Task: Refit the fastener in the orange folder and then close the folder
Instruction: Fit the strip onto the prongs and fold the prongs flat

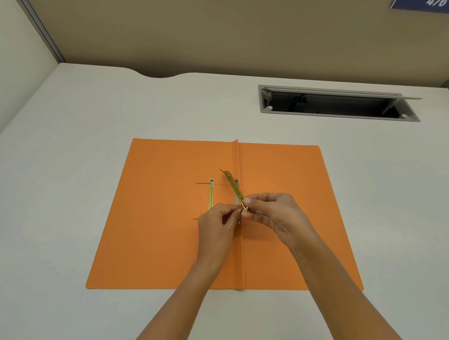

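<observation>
The orange folder (155, 227) lies open flat on the desk, its spine running away from me down the middle. A gold fastener bar (235, 189) is lifted and tilted over the spine. My right hand (271, 214) pinches the bar's near end. My left hand (216, 223) meets it there, fingertips closed at the same end; what they grip is hidden. A second gold fastener strip (211, 196) lies flat on the left flap, thin prongs sticking out to its left. A small metal stud (236, 180) shows at the spine beside the bar.
A grey cable hatch (338, 103) with its lid up is set into the white desk (59, 181) at the back right. Tan partition walls close the back and left. A blue "476" sign (426, 0) hangs at the top right.
</observation>
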`<state>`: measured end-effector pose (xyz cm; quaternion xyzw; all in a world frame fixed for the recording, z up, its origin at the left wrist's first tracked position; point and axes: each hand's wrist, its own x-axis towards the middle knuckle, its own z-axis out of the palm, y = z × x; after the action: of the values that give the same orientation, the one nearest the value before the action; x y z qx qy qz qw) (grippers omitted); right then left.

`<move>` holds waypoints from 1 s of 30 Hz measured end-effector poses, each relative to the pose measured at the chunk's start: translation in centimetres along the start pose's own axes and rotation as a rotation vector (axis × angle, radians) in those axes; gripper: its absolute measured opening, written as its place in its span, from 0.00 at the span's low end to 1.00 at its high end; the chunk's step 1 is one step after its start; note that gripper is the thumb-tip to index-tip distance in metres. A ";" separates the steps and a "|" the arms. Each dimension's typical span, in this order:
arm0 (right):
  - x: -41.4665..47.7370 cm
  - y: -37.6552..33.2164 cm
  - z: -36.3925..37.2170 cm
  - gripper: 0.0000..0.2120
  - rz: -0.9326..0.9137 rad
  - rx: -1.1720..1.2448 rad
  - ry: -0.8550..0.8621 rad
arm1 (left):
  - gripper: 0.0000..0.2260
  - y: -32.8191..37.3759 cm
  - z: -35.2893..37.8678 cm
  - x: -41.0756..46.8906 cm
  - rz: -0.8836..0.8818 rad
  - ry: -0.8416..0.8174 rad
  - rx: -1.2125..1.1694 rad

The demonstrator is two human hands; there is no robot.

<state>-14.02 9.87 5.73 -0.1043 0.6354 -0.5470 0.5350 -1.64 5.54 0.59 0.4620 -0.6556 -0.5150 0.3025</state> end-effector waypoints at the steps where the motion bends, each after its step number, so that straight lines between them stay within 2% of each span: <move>1: 0.0 0.1 0.1 0.08 0.000 -0.012 0.006 | 0.07 0.0 -0.1 0.0 -0.001 0.004 0.000; 7: 0.2 1.4 0.7 0.08 -0.030 -0.130 0.093 | 0.11 -0.4 -0.2 0.0 -0.007 0.042 0.016; 10: 0.1 2.1 1.2 0.07 -0.113 -0.306 0.199 | 0.13 -0.6 -0.5 0.3 -0.051 0.111 0.036; 13: -0.2 2.8 2.0 0.06 -0.194 -0.457 0.261 | 0.11 -0.4 -0.9 1.1 0.010 0.166 0.124; 17: -0.2 3.9 2.7 0.06 -0.268 -0.539 0.290 | 0.10 0.0 -1.3 2.5 0.069 0.085 0.220; 22: -0.2 4.6 2.5 0.07 -0.313 -0.624 0.297 | 0.15 -0.5 -1.4 3.6 0.060 -0.038 0.351; 30: 0.5 4.4 0.7 0.07 -0.407 -0.672 0.318 | 0.21 -1.0 -1.2 3.7 0.145 -0.076 0.465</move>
<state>-11.66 10.80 2.04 -0.3103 0.8196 -0.4132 0.2477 -1.70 1.67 -0.35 0.4515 -0.7987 -0.3442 0.1994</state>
